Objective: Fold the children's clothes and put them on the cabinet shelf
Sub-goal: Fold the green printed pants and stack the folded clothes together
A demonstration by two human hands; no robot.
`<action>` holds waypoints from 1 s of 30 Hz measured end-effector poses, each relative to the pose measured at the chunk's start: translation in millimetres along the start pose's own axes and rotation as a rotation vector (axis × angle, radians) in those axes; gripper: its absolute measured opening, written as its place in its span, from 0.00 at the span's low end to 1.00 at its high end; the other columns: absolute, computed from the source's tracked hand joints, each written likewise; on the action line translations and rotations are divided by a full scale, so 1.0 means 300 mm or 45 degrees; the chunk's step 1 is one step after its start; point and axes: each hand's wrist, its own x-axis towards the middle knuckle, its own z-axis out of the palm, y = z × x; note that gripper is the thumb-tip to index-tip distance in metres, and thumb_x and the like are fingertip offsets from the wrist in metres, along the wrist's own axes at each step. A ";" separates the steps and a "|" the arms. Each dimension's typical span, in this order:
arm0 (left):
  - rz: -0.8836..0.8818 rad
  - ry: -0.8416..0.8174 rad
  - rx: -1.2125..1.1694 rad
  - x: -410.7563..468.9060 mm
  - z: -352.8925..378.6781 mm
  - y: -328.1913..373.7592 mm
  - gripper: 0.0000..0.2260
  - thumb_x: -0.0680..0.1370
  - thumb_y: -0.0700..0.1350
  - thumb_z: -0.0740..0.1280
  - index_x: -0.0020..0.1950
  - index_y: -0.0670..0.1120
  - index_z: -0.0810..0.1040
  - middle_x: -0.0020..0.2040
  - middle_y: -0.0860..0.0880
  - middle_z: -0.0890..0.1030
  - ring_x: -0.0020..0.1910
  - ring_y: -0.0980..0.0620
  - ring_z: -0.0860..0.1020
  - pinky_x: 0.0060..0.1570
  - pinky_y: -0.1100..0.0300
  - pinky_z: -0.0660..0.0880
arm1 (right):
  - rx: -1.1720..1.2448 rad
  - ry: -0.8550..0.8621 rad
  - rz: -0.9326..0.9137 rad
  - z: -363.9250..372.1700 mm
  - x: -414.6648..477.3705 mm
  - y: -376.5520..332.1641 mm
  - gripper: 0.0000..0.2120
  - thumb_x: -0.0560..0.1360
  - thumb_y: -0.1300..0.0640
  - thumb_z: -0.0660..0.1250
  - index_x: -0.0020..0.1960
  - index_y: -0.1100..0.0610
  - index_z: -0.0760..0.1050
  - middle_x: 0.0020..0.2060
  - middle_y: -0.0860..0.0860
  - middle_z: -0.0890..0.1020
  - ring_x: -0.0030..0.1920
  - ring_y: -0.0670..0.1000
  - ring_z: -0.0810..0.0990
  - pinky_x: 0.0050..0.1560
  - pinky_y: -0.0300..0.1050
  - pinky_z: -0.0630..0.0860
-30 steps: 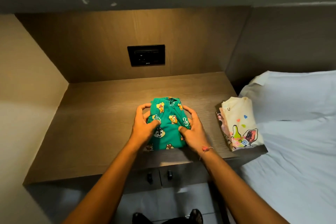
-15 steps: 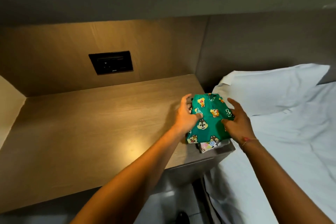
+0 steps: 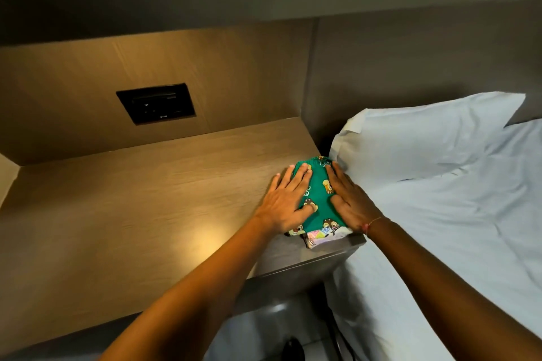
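Note:
A folded green garment (image 3: pixel 319 199) with cartoon chipmunk prints lies on top of a folded pale printed garment (image 3: pixel 324 237), of which only the front edge shows. The stack sits at the right end of the wooden cabinet shelf (image 3: pixel 146 214). My left hand (image 3: pixel 286 201) lies flat with fingers spread on the left part of the green garment. My right hand (image 3: pixel 349 199) lies flat on its right part, fingers pointing away from me. Both palms press down on the stack and neither grips the cloth.
A black socket panel (image 3: pixel 157 102) is set in the back wall of the shelf recess. A bed with white sheets (image 3: pixel 454 228) and a white pillow (image 3: pixel 425 138) borders the shelf on the right. An overhanging ledge (image 3: pixel 264 0) runs above. The floor shows below.
The green garment went from mid-shelf rightward onto the pale folded garment. My hands, which held its sides, now lie flat on top of it.

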 end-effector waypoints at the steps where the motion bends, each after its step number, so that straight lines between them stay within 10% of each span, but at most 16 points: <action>1: -0.007 -0.011 -0.021 0.004 0.012 -0.001 0.35 0.76 0.63 0.49 0.78 0.52 0.39 0.79 0.52 0.39 0.78 0.50 0.37 0.76 0.42 0.43 | 0.114 0.002 0.012 0.012 -0.009 0.005 0.28 0.84 0.53 0.48 0.78 0.47 0.38 0.79 0.47 0.44 0.75 0.54 0.62 0.69 0.57 0.69; 7: -0.145 0.107 -0.206 -0.022 0.035 0.028 0.34 0.78 0.62 0.51 0.78 0.54 0.37 0.79 0.52 0.37 0.78 0.51 0.38 0.76 0.44 0.46 | 0.218 0.117 0.077 0.017 -0.037 -0.016 0.30 0.83 0.50 0.51 0.77 0.43 0.35 0.79 0.47 0.48 0.71 0.54 0.68 0.64 0.54 0.75; 13: -0.692 0.243 -0.517 -0.045 0.056 0.140 0.29 0.80 0.60 0.51 0.78 0.57 0.44 0.75 0.47 0.65 0.68 0.43 0.65 0.65 0.44 0.65 | 0.396 0.297 0.449 0.068 -0.051 -0.065 0.28 0.80 0.37 0.49 0.77 0.40 0.45 0.70 0.57 0.70 0.65 0.61 0.74 0.64 0.60 0.73; 19: -0.696 0.378 -0.752 -0.022 0.054 0.182 0.26 0.83 0.49 0.54 0.78 0.58 0.48 0.76 0.47 0.64 0.71 0.43 0.65 0.70 0.43 0.65 | 0.375 0.266 0.509 0.104 -0.040 -0.112 0.28 0.82 0.42 0.48 0.77 0.40 0.38 0.65 0.62 0.72 0.60 0.64 0.76 0.59 0.56 0.75; 27: -0.652 0.520 -1.483 -0.155 -0.061 0.045 0.21 0.84 0.43 0.55 0.76 0.58 0.60 0.70 0.48 0.69 0.62 0.51 0.76 0.57 0.47 0.79 | 1.332 0.232 0.263 0.158 -0.033 -0.299 0.27 0.83 0.48 0.53 0.77 0.39 0.44 0.72 0.50 0.68 0.60 0.50 0.78 0.51 0.46 0.82; 30: -0.666 0.680 -1.369 -0.319 -0.124 -0.097 0.21 0.84 0.43 0.55 0.76 0.57 0.59 0.70 0.48 0.69 0.63 0.51 0.76 0.59 0.48 0.78 | 1.161 0.157 0.209 0.241 -0.007 -0.484 0.28 0.82 0.43 0.53 0.77 0.36 0.43 0.70 0.54 0.70 0.61 0.56 0.78 0.59 0.59 0.78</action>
